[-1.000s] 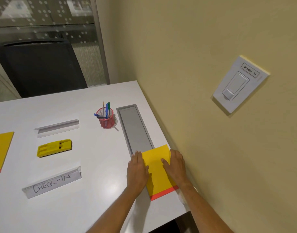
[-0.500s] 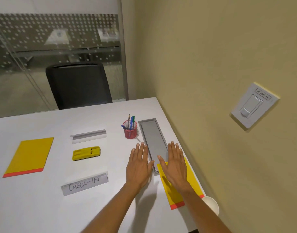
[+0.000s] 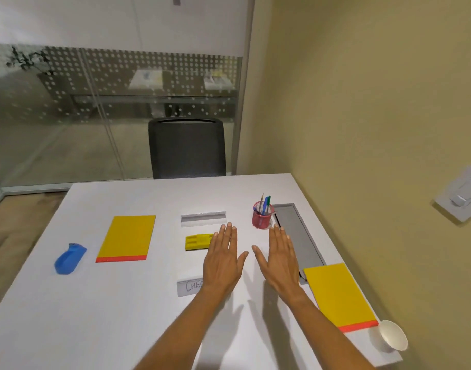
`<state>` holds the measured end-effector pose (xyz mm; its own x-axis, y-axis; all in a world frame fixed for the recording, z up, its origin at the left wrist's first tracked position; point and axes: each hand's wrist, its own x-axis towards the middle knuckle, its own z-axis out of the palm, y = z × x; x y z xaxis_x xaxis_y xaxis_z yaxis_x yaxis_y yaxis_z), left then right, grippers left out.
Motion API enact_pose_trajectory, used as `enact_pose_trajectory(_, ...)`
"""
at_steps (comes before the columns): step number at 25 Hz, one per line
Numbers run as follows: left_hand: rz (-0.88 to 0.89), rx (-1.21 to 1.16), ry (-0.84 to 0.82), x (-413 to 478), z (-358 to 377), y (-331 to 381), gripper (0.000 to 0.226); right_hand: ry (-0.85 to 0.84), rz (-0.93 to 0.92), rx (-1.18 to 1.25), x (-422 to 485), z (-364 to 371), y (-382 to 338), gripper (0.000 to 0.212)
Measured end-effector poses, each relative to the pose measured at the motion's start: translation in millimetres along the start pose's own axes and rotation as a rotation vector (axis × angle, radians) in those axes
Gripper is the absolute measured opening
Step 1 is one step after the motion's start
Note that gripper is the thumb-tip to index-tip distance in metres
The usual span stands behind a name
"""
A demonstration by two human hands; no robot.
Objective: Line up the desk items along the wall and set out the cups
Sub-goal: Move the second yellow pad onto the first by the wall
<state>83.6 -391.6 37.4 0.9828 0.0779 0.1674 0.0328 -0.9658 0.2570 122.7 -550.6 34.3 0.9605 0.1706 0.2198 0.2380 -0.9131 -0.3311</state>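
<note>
My left hand (image 3: 223, 260) and my right hand (image 3: 278, 259) hover flat and empty over the middle of the white desk (image 3: 122, 303), fingers apart. A yellow pad with a red edge (image 3: 338, 295) lies by the right wall. A white paper cup (image 3: 390, 336) lies on its side at the near right corner. A second yellow pad (image 3: 126, 237) and a blue object (image 3: 69, 259) lie to the left. A red pen holder (image 3: 262, 216), a yellow stapler-like item (image 3: 197, 241), a blank name plate (image 3: 203, 218) and a "CHECK-IN" plate (image 3: 189, 287) sit near my hands.
A grey cable tray lid (image 3: 298, 236) is set into the desk along the wall. A black chair (image 3: 187, 148) stands beyond the far edge, in front of a glass partition. A light switch (image 3: 461, 193) is on the yellow wall at right.
Both hands lifted off the yellow pad by the wall and moved left and forward to the desk's middle. The view rose and swung left, showing more of the desk.
</note>
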Motion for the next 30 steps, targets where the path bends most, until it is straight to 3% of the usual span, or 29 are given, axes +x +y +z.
enact_pose_trajectory(13,-0.191,0.057,0.058,-73,-115,-219,0.080,0.052,-0.131,0.026,-36,29,-246,0.076)
enact_pose_trajectory(25,-0.313,0.054,0.049,-110,-130,-298,0.082,-0.019,-0.236,0.079,-49,74,-306,0.080)
enact_pose_trajectory(30,-0.329,0.027,0.011,-109,-104,-332,0.111,-0.090,-0.211,0.070,-42,115,-317,0.079)
